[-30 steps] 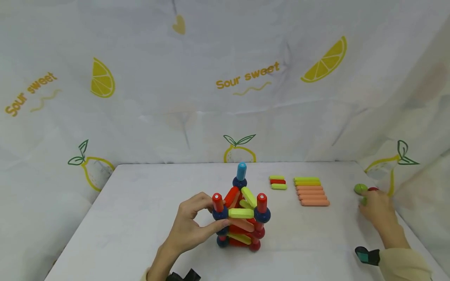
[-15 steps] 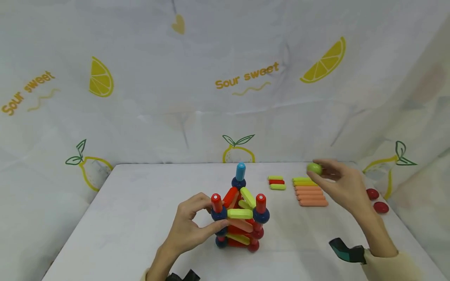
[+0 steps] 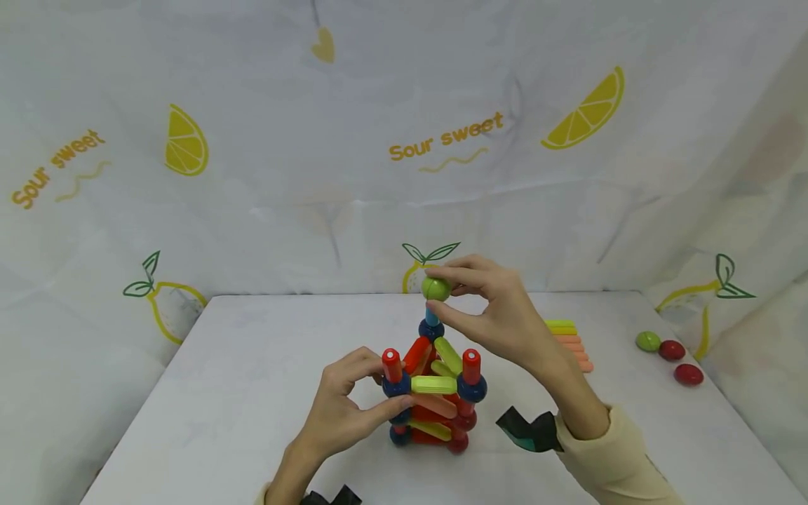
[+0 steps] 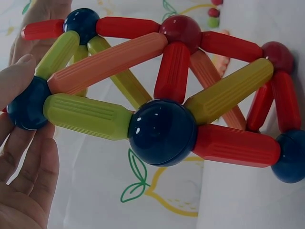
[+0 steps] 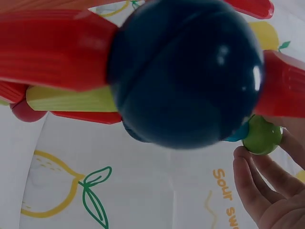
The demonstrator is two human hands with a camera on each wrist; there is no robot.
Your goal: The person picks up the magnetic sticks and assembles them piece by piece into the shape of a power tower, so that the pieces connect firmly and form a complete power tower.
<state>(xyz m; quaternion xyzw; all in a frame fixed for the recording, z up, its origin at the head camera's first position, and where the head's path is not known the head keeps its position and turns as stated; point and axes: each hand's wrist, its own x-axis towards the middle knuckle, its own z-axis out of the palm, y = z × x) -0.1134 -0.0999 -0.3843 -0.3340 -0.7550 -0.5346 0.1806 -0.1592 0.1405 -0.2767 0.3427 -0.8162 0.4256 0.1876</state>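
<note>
A tower of magnetic rods and balls [image 3: 433, 384] stands on the table, built of red, yellow-green and orange rods joined by dark blue and red balls. My left hand [image 3: 344, 400] grips its left corner; in the left wrist view the thumb lies on a dark blue ball [image 4: 29, 106] with fingers behind it. My right hand [image 3: 499, 308] pinches a green ball [image 3: 435, 288] between thumb and fingers, right at the top of the upright light blue rod [image 3: 432, 314]. In the right wrist view that green ball [image 5: 262, 135] meets the blue rod's end.
Another green ball [image 3: 647, 341] and two red balls [image 3: 680, 362] lie at the table's right edge. A row of yellow-green and orange rods [image 3: 571, 341] lies partly behind my right forearm. A white cloth with lemon prints [image 3: 303, 210] hangs behind the table [image 3: 208, 393].
My right hand has picked a green ball from the right edge and carried it left to the top of the light blue rod. The left hand stays on the tower.
</note>
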